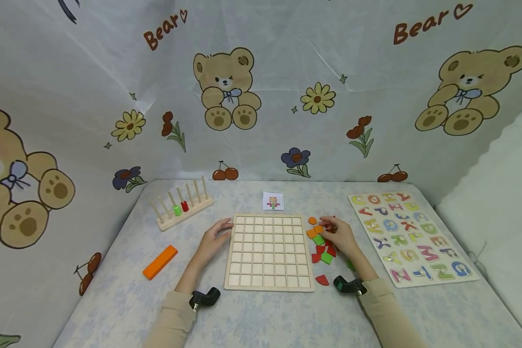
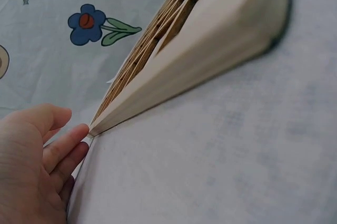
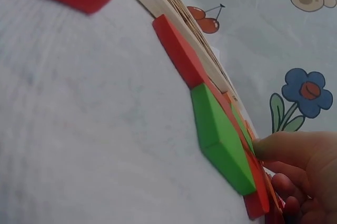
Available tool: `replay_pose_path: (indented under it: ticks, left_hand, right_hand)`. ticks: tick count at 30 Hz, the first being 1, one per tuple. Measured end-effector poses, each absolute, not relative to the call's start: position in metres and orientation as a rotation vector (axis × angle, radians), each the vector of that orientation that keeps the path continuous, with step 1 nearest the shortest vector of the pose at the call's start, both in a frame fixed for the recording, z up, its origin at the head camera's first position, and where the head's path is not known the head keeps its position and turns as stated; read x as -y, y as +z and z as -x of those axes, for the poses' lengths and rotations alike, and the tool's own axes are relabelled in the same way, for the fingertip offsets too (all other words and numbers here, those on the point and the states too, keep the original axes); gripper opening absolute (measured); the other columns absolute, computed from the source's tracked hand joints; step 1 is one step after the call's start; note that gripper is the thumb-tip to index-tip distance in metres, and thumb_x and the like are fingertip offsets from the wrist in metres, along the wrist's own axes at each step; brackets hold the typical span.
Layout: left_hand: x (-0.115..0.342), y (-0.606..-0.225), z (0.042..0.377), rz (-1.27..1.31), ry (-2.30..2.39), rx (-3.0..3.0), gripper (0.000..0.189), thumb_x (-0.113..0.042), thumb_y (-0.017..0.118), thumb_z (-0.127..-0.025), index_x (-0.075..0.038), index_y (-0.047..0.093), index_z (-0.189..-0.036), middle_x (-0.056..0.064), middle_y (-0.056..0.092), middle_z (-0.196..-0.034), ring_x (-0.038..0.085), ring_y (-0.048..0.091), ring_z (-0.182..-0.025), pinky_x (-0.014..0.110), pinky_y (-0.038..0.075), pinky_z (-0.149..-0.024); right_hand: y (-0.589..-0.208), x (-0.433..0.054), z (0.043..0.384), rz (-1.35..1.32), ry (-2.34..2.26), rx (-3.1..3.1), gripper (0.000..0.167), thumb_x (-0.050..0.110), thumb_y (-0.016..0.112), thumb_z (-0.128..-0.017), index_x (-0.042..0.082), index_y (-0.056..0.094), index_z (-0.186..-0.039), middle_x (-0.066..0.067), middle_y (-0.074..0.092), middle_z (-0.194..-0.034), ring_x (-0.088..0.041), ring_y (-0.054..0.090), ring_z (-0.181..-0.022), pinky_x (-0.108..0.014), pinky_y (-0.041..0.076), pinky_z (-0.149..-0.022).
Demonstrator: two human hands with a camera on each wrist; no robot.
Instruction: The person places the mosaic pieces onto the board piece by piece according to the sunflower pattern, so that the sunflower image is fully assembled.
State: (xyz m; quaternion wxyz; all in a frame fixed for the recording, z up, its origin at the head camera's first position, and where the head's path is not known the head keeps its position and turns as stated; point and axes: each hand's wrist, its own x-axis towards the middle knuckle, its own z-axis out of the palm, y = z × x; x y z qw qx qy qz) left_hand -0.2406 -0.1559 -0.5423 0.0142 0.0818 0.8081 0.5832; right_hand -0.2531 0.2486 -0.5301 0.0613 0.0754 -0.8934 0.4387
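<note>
My left hand (image 1: 211,240) lies at the left edge of a wooden grid board (image 1: 269,252), its fingertips right at the frame. In the left wrist view, the fingers (image 2: 66,147) reach the board's far corner. On the board's other side, my right hand (image 1: 341,237) hovers low over a loose pile of small flat wooden pieces, its thumb and fingers apart. Near its fingertips lie an orange square (image 1: 319,229) and a green square (image 1: 318,239). Red quarter-round pieces (image 1: 316,258) and another green square (image 1: 326,258) sit closer to me. The right fingertips are partly hidden behind pieces in the right wrist view.
A small picture card (image 1: 272,201) lies behind the board. To the left are a peg rack (image 1: 186,213) with green and red rings and an orange bar (image 1: 160,262). An alphabet puzzle board (image 1: 411,237) lies at the right. One red piece (image 1: 322,280) sits apart, near me.
</note>
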Motion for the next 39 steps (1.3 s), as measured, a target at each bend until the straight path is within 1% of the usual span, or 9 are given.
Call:
replay_pose_path:
  ticks: [4,6,13,17,22,24,29,34,39]
  left_hand:
    - [0.156,-0.540,0.239,-0.245,1.823,-2.509,0.045,-0.021,0.059,-0.095,-0.019,0.049,-0.139,0.005,0.061,-0.130,0.024,0.042,-0.136,0.050,0.026,-0.117]
    - [0.156,-0.540,0.238,-0.263,1.814,-2.523,0.045,-0.020,0.059,-0.095,-0.018,0.049,-0.139,0.006,0.061,-0.130,0.025,0.043,-0.136,0.051,0.027,-0.116]
    - [0.155,-0.539,0.237,-0.347,1.768,-2.576,0.053,-0.013,0.066,-0.089,-0.011,0.048,-0.139,0.010,0.061,-0.130,0.029,0.043,-0.135,0.052,0.024,-0.117]
    - [0.156,-0.538,0.237,-0.351,1.746,-2.607,0.054,-0.014,0.067,-0.089,-0.012,0.049,-0.139,0.010,0.061,-0.130,0.029,0.044,-0.134,0.052,0.025,-0.117]
    - [0.155,-0.535,0.235,-0.351,1.770,-2.609,0.053,-0.015,0.068,-0.088,-0.011,0.050,-0.138,0.012,0.061,-0.129,0.030,0.045,-0.133,0.053,0.025,-0.116]
    - [0.155,-0.534,0.235,-0.361,1.786,-2.601,0.053,-0.014,0.069,-0.087,-0.009,0.050,-0.137,0.014,0.061,-0.129,0.032,0.045,-0.133,0.054,0.025,-0.116]
    - [0.155,-0.537,0.237,-0.374,1.781,-2.608,0.054,-0.012,0.069,-0.087,-0.005,0.049,-0.137,0.018,0.059,-0.130,0.034,0.044,-0.133,0.056,0.024,-0.115]
    - [0.157,-0.538,0.238,-0.338,1.764,-2.620,0.052,-0.013,0.069,-0.087,-0.010,0.051,-0.136,0.013,0.061,-0.129,0.030,0.045,-0.133,0.053,0.025,-0.116]
    - [0.156,-0.538,0.238,-0.318,1.737,-2.621,0.051,-0.014,0.069,-0.087,-0.012,0.052,-0.135,0.009,0.062,-0.128,0.028,0.047,-0.132,0.050,0.026,-0.117]
  right_hand:
    - [-0.530,-0.248,0.253,-0.206,1.340,2.699,0.042,0.003,0.072,-0.081,0.000,0.061,-0.121,-0.018,0.068,-0.105,-0.022,0.055,-0.085,-0.017,0.046,-0.070]
    - [-0.528,-0.248,0.252,-0.193,1.362,2.688,0.042,0.005,0.073,-0.081,0.000,0.061,-0.121,-0.019,0.067,-0.105,-0.021,0.055,-0.085,-0.016,0.046,-0.070]
    - [-0.521,-0.241,0.248,-0.137,1.437,2.634,0.042,0.013,0.074,-0.082,0.001,0.062,-0.121,-0.017,0.066,-0.103,-0.010,0.051,-0.079,-0.016,0.045,-0.065]
    - [-0.513,-0.228,0.246,-0.186,1.476,2.593,0.041,0.010,0.074,-0.082,-0.001,0.062,-0.120,-0.019,0.065,-0.104,-0.014,0.053,-0.081,-0.014,0.046,-0.067]
    - [-0.506,-0.203,0.248,-0.316,1.482,2.551,0.041,0.006,0.075,-0.080,-0.005,0.063,-0.117,-0.023,0.066,-0.103,-0.029,0.060,-0.087,-0.016,0.050,-0.072]
    - [-0.504,-0.192,0.250,-0.342,1.503,2.549,0.041,0.006,0.075,-0.079,-0.004,0.063,-0.116,-0.023,0.067,-0.102,-0.032,0.061,-0.088,-0.017,0.050,-0.072]
    - [-0.500,-0.165,0.256,-0.372,1.575,2.568,0.040,0.003,0.074,-0.080,-0.004,0.063,-0.117,-0.022,0.066,-0.102,-0.029,0.061,-0.087,-0.017,0.049,-0.073]
    - [-0.499,-0.141,0.262,-0.475,1.605,2.563,0.040,0.002,0.074,-0.080,-0.006,0.062,-0.117,-0.024,0.066,-0.102,-0.028,0.061,-0.086,-0.019,0.052,-0.074]
    - [-0.502,-0.124,0.264,-0.471,1.634,2.596,0.040,0.002,0.076,-0.078,-0.005,0.063,-0.115,-0.023,0.065,-0.100,-0.030,0.061,-0.086,-0.020,0.051,-0.073]
